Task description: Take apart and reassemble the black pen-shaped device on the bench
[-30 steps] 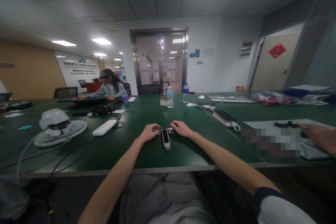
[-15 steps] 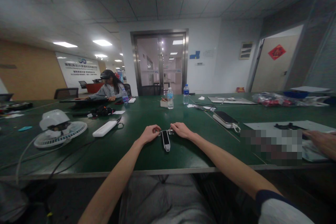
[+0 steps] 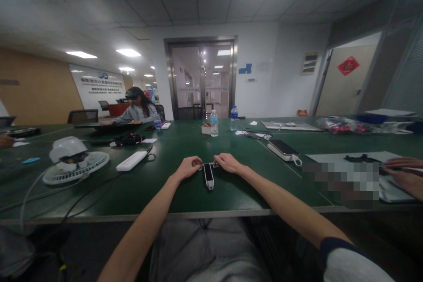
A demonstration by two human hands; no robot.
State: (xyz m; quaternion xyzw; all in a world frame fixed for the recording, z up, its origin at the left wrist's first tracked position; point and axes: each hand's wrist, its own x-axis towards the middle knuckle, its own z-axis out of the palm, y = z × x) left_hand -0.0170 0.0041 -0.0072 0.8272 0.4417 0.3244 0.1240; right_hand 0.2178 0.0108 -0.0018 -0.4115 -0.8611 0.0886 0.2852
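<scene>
Head view looked down a long green-topped desk (image 3: 158, 196) at the person's left hand (image 3: 189, 168) and right hand (image 3: 228, 163), which lay close together near its front edge. Between them, flat on the desk, sat a slim black oblong device with a white rim (image 3: 208, 177), its long axis pointing toward the person. A small silver metal piece (image 3: 206, 166) lay across its far end. Both hands were half curled, palms down, and their fingertips came in from either side to that piece; the view was too small to tell whether they pinched it or only rested there. Work on something this small seemed to call for slow, even pressure from both sides, with the wrists kept low so the device would not skid or twist. To the left stood a white plastic desk fan (image 3: 76, 163) and a white oblong bar (image 3: 131, 161). To the right, a black phone on a white box (image 3: 283, 150) lay nearer the middle of the desk, and a co-worker's hands (image 3: 405, 175) showed at the far right edge.
</scene>
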